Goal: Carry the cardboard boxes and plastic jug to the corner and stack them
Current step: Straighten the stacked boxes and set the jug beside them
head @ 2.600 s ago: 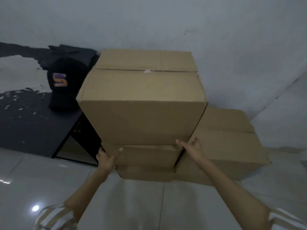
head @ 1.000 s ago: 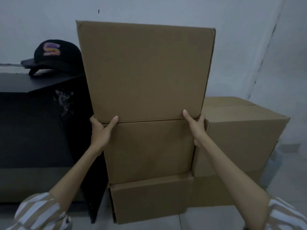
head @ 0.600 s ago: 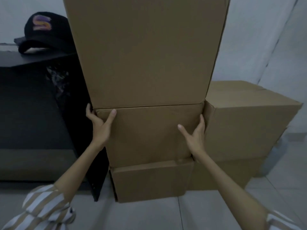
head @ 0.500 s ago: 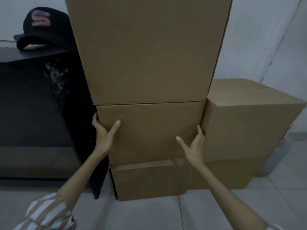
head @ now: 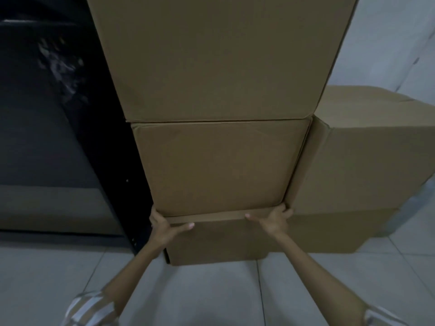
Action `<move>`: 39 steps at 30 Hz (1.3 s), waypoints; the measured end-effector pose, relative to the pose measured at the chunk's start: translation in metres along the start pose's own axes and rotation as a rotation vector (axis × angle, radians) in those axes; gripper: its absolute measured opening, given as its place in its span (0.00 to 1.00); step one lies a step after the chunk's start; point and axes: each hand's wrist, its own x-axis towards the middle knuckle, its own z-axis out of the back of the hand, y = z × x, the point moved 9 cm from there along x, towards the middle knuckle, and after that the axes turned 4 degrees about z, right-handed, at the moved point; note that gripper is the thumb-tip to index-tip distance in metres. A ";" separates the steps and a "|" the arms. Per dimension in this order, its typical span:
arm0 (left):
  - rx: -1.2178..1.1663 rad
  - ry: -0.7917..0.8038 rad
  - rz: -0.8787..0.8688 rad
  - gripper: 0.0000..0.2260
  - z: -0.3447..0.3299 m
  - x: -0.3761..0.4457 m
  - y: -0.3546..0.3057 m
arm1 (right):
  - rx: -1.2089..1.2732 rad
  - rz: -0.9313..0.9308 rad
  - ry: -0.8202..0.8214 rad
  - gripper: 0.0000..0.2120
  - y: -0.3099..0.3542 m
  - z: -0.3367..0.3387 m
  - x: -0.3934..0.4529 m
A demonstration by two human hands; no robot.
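Three cardboard boxes stand stacked against the wall: a large top box (head: 219,57), a middle box (head: 219,165) and a bottom box (head: 219,241) whose top edge juts slightly forward. My left hand (head: 164,229) grips the bottom box's upper left corner, thumb along its front edge. My right hand (head: 274,221) grips its upper right corner, fingers curled into the gap beside the neighbouring stack. To the right, another box (head: 367,151) sits on a lower box (head: 336,231). I cannot make out the plastic jug.
A black cabinet (head: 58,128) stands close against the left side of the stack. The white wall (head: 388,43) runs behind the boxes. Grey floor tiles (head: 211,290) lie in front.
Both hands slid down from the middle box's front to the bottom box's upper corners. The view has dropped and moved closer, so the cap on the cabinet is out of frame.
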 end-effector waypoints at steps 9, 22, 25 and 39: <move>0.055 -0.021 -0.033 0.70 0.018 0.043 -0.014 | -0.197 0.082 -0.058 0.64 0.010 -0.012 0.009; 0.004 0.047 -0.068 0.64 0.023 0.059 -0.021 | 0.013 0.058 0.063 0.65 0.022 -0.019 0.036; 0.059 -0.003 -0.068 0.56 0.043 0.064 -0.032 | 0.245 0.015 0.117 0.70 0.031 -0.014 0.042; -0.241 0.179 -0.063 0.36 0.038 0.045 -0.064 | 0.610 0.079 0.006 0.43 0.026 0.004 0.041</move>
